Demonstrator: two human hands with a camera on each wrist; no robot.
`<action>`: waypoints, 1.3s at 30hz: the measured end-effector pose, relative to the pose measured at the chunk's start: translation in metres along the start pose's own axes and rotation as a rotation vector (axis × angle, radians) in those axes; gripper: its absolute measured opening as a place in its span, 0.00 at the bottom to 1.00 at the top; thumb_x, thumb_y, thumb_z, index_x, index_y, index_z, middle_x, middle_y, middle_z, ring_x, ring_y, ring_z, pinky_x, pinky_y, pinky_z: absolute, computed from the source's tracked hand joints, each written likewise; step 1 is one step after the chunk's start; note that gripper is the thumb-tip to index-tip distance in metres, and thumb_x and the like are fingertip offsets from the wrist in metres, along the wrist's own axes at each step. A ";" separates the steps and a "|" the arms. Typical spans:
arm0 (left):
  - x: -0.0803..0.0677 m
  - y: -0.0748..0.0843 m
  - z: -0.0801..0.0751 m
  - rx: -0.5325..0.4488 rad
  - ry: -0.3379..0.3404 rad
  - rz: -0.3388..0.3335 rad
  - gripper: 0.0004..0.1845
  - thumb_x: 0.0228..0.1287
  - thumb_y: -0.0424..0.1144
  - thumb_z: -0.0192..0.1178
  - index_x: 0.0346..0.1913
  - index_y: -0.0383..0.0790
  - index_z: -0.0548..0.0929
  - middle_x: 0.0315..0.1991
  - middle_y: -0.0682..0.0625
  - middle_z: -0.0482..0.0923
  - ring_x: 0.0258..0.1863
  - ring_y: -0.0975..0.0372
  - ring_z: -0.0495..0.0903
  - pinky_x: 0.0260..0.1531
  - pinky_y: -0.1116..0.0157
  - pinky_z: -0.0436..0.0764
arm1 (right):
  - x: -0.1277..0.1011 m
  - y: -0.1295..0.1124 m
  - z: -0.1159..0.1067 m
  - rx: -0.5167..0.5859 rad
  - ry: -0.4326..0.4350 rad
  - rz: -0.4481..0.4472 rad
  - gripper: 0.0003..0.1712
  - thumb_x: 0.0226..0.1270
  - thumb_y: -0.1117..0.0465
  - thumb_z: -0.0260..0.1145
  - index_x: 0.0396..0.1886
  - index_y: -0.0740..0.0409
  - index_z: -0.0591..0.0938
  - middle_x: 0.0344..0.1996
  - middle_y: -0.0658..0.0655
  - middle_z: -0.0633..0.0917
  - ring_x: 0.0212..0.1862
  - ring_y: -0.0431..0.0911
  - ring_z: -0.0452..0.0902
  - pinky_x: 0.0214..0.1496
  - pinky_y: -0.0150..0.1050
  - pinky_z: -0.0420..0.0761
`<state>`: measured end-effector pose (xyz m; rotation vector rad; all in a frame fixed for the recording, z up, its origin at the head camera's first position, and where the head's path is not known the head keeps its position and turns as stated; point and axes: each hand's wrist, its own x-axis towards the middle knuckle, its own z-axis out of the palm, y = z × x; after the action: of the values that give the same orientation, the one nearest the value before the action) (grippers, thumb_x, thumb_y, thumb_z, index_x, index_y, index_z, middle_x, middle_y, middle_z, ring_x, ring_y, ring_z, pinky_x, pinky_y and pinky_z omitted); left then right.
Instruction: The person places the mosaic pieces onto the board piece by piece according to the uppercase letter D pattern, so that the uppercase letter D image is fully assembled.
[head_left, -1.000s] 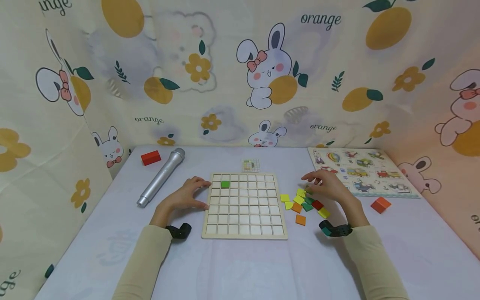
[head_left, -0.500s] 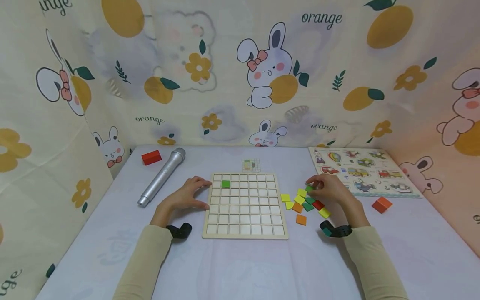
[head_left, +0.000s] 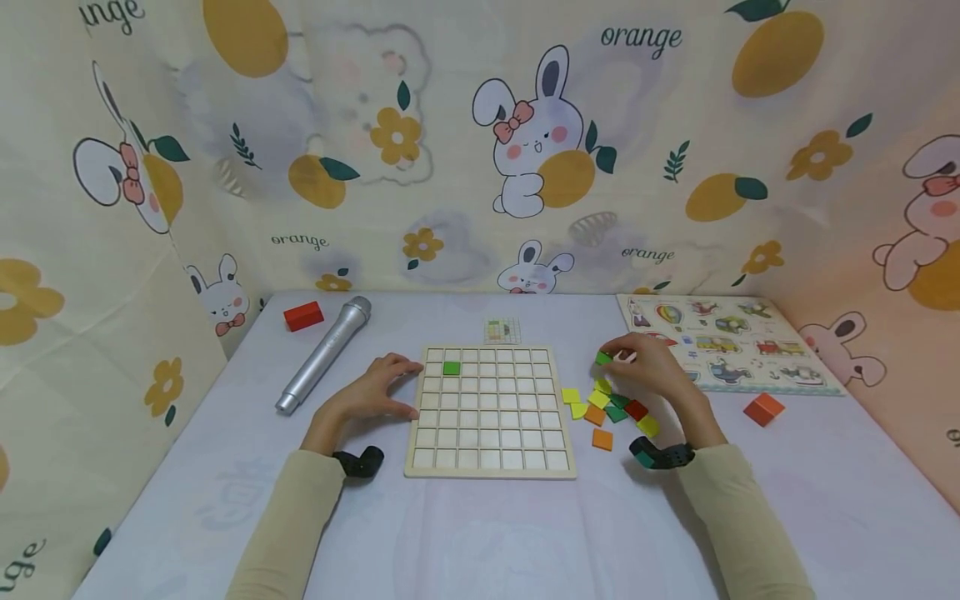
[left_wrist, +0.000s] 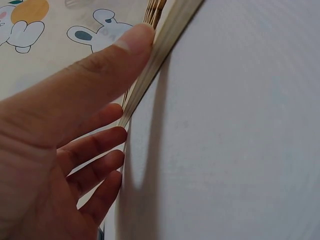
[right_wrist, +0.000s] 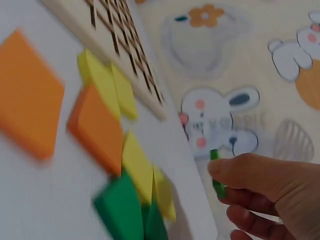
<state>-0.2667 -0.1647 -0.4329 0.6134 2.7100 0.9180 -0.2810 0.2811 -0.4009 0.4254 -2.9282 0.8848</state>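
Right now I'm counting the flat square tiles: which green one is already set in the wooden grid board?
The light green square tile in the wooden grid board, second row, second cell from the left; the other green tiles are off the board.

A pale cloth-covered table (head_left: 480, 533) carries a wooden grid board (head_left: 491, 411); a silver microphone (head_left: 322, 354) lies left of it, loose coloured tiles (head_left: 607, 408) and a picture puzzle (head_left: 723, 342) right.

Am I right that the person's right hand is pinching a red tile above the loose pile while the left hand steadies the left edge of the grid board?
Not quite: the tile pinched by the right hand is a green tile, not red, as the head and right wrist views show. The rest holds: it is above the loose pile, and the left hand rests against the left edge of the grid board.
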 end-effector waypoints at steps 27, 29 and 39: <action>0.001 0.000 -0.003 -0.012 0.002 0.010 0.42 0.43 0.48 0.74 0.65 0.44 0.69 0.63 0.44 0.61 0.64 0.50 0.55 0.64 0.47 0.57 | 0.061 -0.118 0.094 0.231 0.037 -0.299 0.09 0.55 0.62 0.71 0.37 0.57 0.86 0.36 0.53 0.85 0.34 0.44 0.75 0.34 0.36 0.76; 0.000 0.000 -0.003 -0.009 0.004 0.018 0.42 0.44 0.48 0.74 0.65 0.43 0.69 0.63 0.43 0.61 0.64 0.50 0.56 0.64 0.46 0.57 | 0.062 -0.121 0.101 0.228 0.014 -0.304 0.08 0.55 0.62 0.71 0.36 0.57 0.86 0.36 0.53 0.85 0.33 0.44 0.75 0.32 0.35 0.75; 0.000 0.000 -0.001 -0.014 -0.006 0.008 0.42 0.44 0.49 0.74 0.65 0.44 0.69 0.64 0.43 0.60 0.64 0.50 0.55 0.64 0.46 0.57 | 0.062 -0.125 0.121 0.163 -0.058 -0.304 0.09 0.54 0.62 0.72 0.36 0.57 0.86 0.26 0.51 0.82 0.24 0.41 0.69 0.27 0.33 0.69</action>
<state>-0.2671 -0.1649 -0.4318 0.6233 2.6955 0.9341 -0.3027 0.0998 -0.4274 0.8915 -2.7428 1.0812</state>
